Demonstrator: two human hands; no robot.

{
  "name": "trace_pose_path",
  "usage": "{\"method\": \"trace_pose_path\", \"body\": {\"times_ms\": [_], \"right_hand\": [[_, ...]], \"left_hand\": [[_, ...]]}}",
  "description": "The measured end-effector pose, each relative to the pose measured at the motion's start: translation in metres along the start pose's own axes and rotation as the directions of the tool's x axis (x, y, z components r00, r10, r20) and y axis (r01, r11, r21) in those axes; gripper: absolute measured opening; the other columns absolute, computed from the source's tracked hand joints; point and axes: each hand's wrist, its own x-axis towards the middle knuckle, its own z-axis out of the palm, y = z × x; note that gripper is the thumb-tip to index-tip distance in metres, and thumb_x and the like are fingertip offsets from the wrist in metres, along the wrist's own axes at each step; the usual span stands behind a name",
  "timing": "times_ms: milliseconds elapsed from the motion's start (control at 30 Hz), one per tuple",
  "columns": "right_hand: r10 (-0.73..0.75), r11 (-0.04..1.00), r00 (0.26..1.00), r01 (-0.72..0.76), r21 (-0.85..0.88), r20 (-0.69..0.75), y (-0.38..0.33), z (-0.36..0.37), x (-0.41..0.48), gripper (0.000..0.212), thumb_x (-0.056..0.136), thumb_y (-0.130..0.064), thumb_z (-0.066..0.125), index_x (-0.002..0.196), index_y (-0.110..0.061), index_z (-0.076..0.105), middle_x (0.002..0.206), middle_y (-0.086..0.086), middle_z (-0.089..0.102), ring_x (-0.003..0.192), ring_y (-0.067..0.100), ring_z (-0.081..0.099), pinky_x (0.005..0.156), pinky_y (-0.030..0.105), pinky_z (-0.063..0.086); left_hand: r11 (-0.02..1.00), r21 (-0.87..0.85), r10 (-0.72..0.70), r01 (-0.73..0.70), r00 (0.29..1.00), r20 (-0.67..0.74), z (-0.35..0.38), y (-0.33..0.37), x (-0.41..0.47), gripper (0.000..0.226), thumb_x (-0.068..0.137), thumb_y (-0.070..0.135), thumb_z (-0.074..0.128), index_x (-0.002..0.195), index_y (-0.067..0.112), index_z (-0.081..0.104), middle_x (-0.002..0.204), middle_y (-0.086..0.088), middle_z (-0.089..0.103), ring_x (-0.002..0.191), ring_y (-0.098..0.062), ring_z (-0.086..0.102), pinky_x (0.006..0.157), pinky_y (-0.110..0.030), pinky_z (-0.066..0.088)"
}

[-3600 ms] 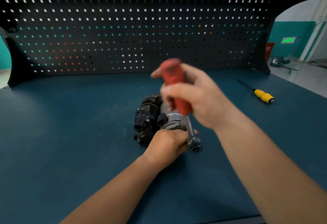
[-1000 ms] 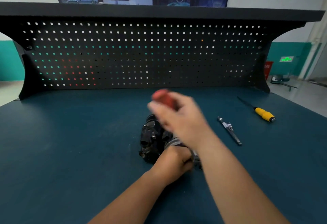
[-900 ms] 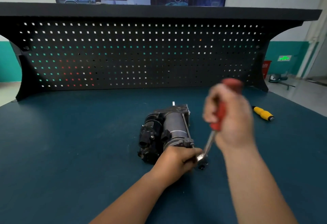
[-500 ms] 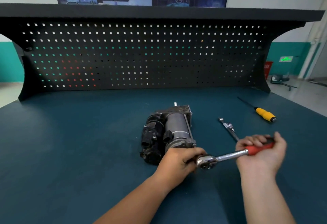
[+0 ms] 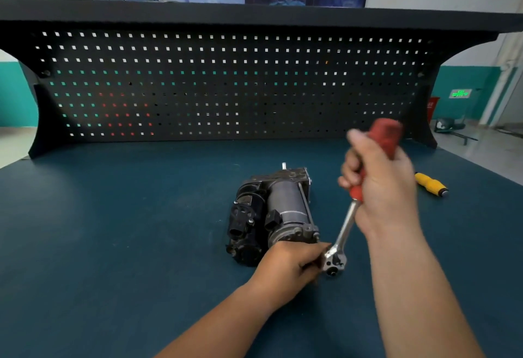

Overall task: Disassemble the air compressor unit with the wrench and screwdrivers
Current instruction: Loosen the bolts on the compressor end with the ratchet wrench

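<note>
A black and grey air compressor unit lies on its side in the middle of the blue bench. My left hand grips its near end, right by the wrench's head. A ratchet wrench with a red handle stands tilted upward, its chrome head at the compressor's near right corner. My right hand grips the red handle, raised above the bench and slightly blurred. A yellow-handled screwdriver lies on the bench to the right, partly hidden behind my right hand.
A black pegboard with a shelf on top closes off the back of the blue bench. Open floor with a doorway shows past the bench's right end.
The wrench handle has swung from lying low to the right up to a raised, tilted position, carried by my right hand. My left hand stays on the compressor's near end.
</note>
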Motion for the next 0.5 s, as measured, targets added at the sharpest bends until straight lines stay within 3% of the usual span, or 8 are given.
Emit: {"method": "trace_pose_path", "body": {"times_ms": [100, 167, 233, 267, 333, 367, 433, 500], "right_hand": [[0.016, 0.946, 0.951, 0.086, -0.314, 0.308, 0.007, 0.029, -0.008, 0.018, 0.070, -0.032, 0.075, 0.068, -0.029, 0.058, 0.050, -0.013, 0.049, 0.045, 0.004, 0.042, 0.049, 0.019, 0.038], [0.045, 0.863, 0.883, 0.201, -0.463, 0.467, 0.018, 0.045, -0.015, 0.021, 0.072, -0.030, 0.079, 0.068, -0.032, 0.059, 0.054, -0.017, 0.053, 0.051, 0.000, 0.045, 0.055, 0.016, 0.040], [0.131, 0.793, 0.794, 0.276, -0.543, 0.594, 0.028, 0.056, -0.024, 0.021, 0.076, -0.029, 0.078, 0.073, -0.032, 0.058, 0.061, -0.016, 0.055, 0.058, 0.001, 0.048, 0.061, 0.020, 0.043], [0.177, 0.755, 0.747, 0.315, -0.576, 0.641, 0.033, 0.060, -0.028, 0.020, 0.078, -0.031, 0.077, 0.075, -0.030, 0.057, 0.063, -0.014, 0.053, 0.059, 0.003, 0.047, 0.061, 0.023, 0.042], [0.221, 0.720, 0.687, 0.364, -0.591, 0.693, 0.038, 0.060, -0.033, 0.019, 0.081, -0.033, 0.074, 0.078, -0.022, 0.058, 0.064, -0.011, 0.049, 0.058, 0.006, 0.044, 0.059, 0.027, 0.038], [0.220, 0.755, 0.689, 0.327, -0.568, 0.691, 0.037, 0.059, -0.032, 0.015, 0.082, -0.030, 0.073, 0.079, -0.023, 0.060, 0.064, -0.009, 0.050, 0.058, 0.007, 0.043, 0.058, 0.027, 0.038], [0.190, 0.874, 0.764, 0.154, -0.461, 0.617, 0.027, 0.051, -0.025, 0.013, 0.084, -0.021, 0.071, 0.077, -0.030, 0.064, 0.060, -0.012, 0.052, 0.052, 0.005, 0.043, 0.051, 0.020, 0.037], [0.145, 0.961, 0.877, -0.013, -0.278, 0.459, 0.013, 0.036, -0.012, 0.014, 0.084, -0.016, 0.068, 0.076, -0.027, 0.064, 0.052, -0.011, 0.050, 0.042, 0.003, 0.039, 0.040, 0.015, 0.032]], "left_hand": [[0.999, -0.005, -0.032, 0.032, 0.999, -0.031, -0.001, -0.001, 0.000, 0.014, 0.078, -0.002, 0.062, 0.086, 0.003, 0.071, 0.071, -0.007, 0.068, 0.064, -0.011, 0.062, 0.060, -0.021, 0.049], [0.999, 0.009, -0.051, 0.051, 0.998, -0.025, 0.000, -0.005, 0.000, 0.008, 0.078, -0.006, 0.061, 0.080, -0.005, 0.069, 0.074, -0.015, 0.068, 0.067, -0.023, 0.063, 0.062, -0.031, 0.052], [0.972, 0.029, -0.232, 0.232, 0.973, 0.004, 0.000, -0.004, 0.000, 0.018, 0.084, -0.004, 0.057, 0.098, -0.011, 0.066, 0.090, -0.024, 0.067, 0.080, -0.028, 0.058, 0.082, -0.038, 0.048], [0.938, 0.021, -0.347, 0.347, 0.938, -0.004, 0.002, -0.009, -0.003, 0.028, 0.087, -0.002, 0.055, 0.112, -0.011, 0.061, 0.096, -0.021, 0.065, 0.097, -0.023, 0.047, 0.089, -0.034, 0.043], [0.936, 0.113, -0.330, 0.334, 0.942, -0.051, 0.006, -0.012, -0.006, 0.035, 0.088, -0.001, 0.053, 0.122, -0.009, 0.055, 0.097, -0.011, 0.062, 0.111, -0.008, 0.022, 0.090, -0.030, 0.041], [0.956, 0.121, -0.260, 0.266, 0.964, -0.065, 0.005, -0.007, -0.004, 0.029, 0.087, -0.002, 0.054, 0.114, -0.009, 0.061, 0.090, -0.015, 0.064, 0.107, -0.010, 0.029, 0.082, -0.030, 0.045], [0.989, 0.104, -0.098, 0.103, 0.994, -0.051, 0.002, 0.001, -0.001, 0.009, 0.079, -0.005, 0.059, 0.079, -0.003, 0.068, 0.068, -0.014, 0.064, 0.069, -0.021, 0.053, 0.059, -0.027, 0.046], [0.998, 0.048, -0.040, 0.041, 0.999, -0.028, 0.000, -0.002, 0.002, 0.019, 0.075, -0.003, 0.062, 0.074, 0.015, 0.063, 0.068, -0.003, 0.062, 0.056, -0.004, 0.053, 0.055, -0.019, 0.045]]}}
